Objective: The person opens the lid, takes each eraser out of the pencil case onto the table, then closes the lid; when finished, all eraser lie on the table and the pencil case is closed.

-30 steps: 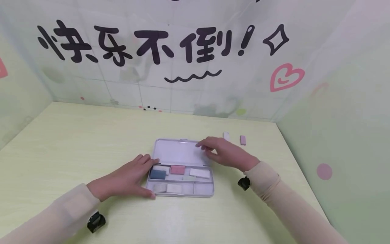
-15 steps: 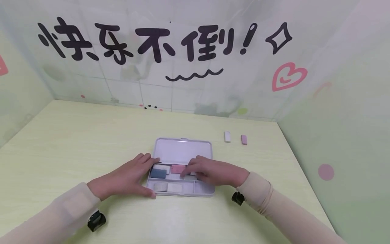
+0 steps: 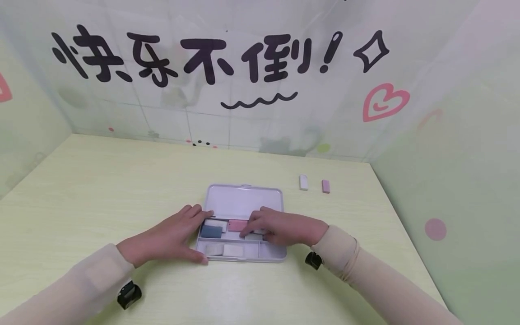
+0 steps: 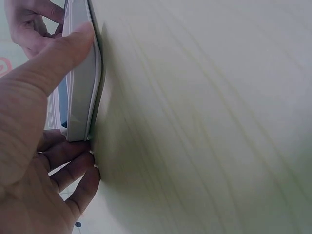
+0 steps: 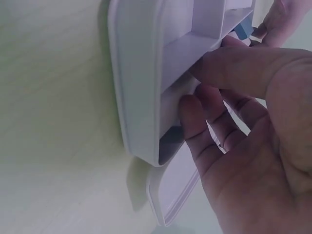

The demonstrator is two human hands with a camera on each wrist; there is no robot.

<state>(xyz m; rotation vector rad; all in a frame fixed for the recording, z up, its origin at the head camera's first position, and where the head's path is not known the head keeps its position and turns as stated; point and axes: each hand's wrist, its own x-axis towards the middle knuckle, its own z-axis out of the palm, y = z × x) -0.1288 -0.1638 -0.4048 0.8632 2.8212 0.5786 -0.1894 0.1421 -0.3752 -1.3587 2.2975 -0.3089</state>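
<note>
A pale lilac pencil case (image 3: 243, 201) lies open on the table, its lid folded back. My left hand (image 3: 168, 237) holds its left end, the thumb on the front wall and the fingers at the side and back. My right hand (image 3: 286, 226) reaches into the rear compartment. Its index finger and thumb pinch a pale green eraser (image 3: 253, 237) at the two ends. In the right wrist view the fingers hide most of that grip. Also in the rear compartment are a blue eraser (image 3: 211, 232), a pink eraser (image 3: 237, 225) and a white eraser (image 3: 216, 223).
Two whitish erasers (image 3: 233, 250) lie in the front compartment. Behind the case to the right, a white eraser (image 3: 303, 182) and a pink-purple eraser (image 3: 326, 186) rest on the table (image 3: 122, 180). Printed sheets wall in the back and sides.
My right hand has come down and left from above the lid's right edge into the rear compartment, where it stays almost still over the last half second. The left hand has not moved.
</note>
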